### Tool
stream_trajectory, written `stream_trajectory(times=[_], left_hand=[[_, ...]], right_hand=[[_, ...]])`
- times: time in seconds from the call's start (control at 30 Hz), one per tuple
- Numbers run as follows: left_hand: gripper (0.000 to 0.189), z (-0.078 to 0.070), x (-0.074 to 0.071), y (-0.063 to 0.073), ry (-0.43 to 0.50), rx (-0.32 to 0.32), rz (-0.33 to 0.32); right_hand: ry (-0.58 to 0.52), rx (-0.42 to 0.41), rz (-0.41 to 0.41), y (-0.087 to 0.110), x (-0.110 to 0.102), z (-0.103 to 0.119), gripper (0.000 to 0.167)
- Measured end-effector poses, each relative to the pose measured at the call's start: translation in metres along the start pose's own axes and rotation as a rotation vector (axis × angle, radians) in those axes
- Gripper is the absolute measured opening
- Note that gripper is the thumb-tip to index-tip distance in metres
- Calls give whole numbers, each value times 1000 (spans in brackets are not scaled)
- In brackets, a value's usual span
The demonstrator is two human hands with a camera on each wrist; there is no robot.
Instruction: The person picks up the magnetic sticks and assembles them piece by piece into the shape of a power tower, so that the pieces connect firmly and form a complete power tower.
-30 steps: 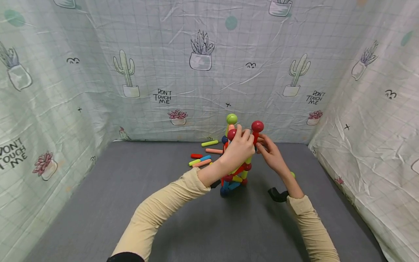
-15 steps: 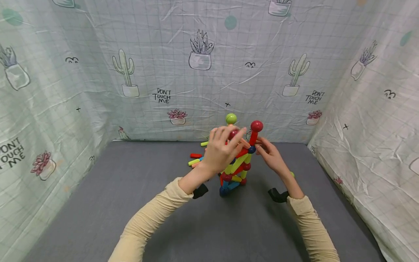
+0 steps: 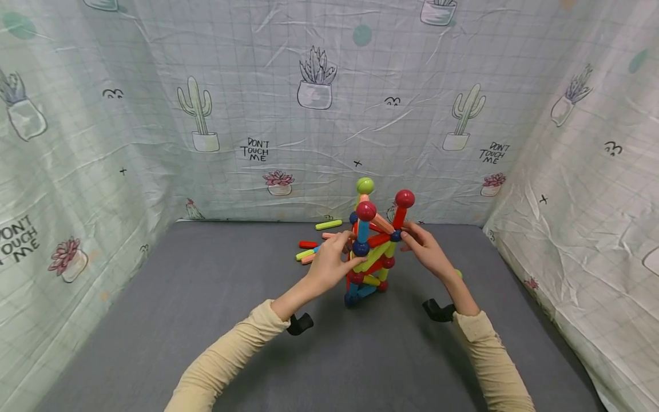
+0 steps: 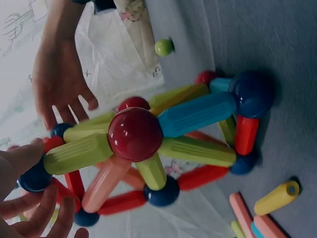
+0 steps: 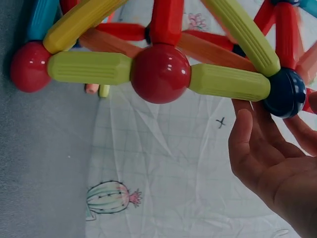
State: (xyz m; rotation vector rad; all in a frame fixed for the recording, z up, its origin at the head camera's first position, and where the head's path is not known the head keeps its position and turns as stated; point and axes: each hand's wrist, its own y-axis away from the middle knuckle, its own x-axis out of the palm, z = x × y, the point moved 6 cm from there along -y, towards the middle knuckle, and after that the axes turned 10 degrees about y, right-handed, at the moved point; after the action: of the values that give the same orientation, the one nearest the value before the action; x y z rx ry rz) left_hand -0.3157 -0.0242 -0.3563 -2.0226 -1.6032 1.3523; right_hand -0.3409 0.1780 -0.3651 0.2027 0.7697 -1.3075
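Note:
A tower of magnetic rods and balls [image 3: 378, 266] stands upright on the dark table. At its near upper corner, my left hand [image 3: 328, 264] holds a dark blue ball [image 4: 35, 174] between thumb and fingers. From that ball a blue rod [image 3: 363, 231] rises to a red ball [image 3: 366, 210]. My right hand [image 3: 429, 252] holds the blue ball [image 5: 286, 92] at the right corner, its fingers reaching behind. Over that corner a red rod [image 3: 399, 217] carries another red ball [image 3: 405, 198]. A green ball [image 3: 365, 185] tops the rear corner.
Loose rods, among them a green rod [image 3: 328, 225] and a red rod [image 3: 308, 245], lie behind and left of the tower. A loose green ball [image 4: 164, 47] rests on the table [image 3: 247, 355] beyond the right wrist. A patterned cloth [image 3: 231, 103] hangs behind.
My left hand has let go up at the tower's top, drawn back left and come down to the near blue ball. The right hand stays at its corner.

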Motion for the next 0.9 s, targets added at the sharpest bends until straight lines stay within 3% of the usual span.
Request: stream_trajectory(times=[0.23, 0.43, 0.57, 0.9], left_hand=[[37, 14, -8, -13, 27, -48, -45], [35, 43, -8, -30, 212, -100, -62], [35, 57, -2, -41, 302, -156, -32], [36, 72, 14, -64, 269, -231, 69]], right_hand=[[-1, 24, 16, 16, -5, 4, 46], [-102, -33, 92, 33, 4, 19, 44], [-149, -92, 130, 39, 17, 34, 43], [-141, -108, 105, 37, 43, 50, 45]])
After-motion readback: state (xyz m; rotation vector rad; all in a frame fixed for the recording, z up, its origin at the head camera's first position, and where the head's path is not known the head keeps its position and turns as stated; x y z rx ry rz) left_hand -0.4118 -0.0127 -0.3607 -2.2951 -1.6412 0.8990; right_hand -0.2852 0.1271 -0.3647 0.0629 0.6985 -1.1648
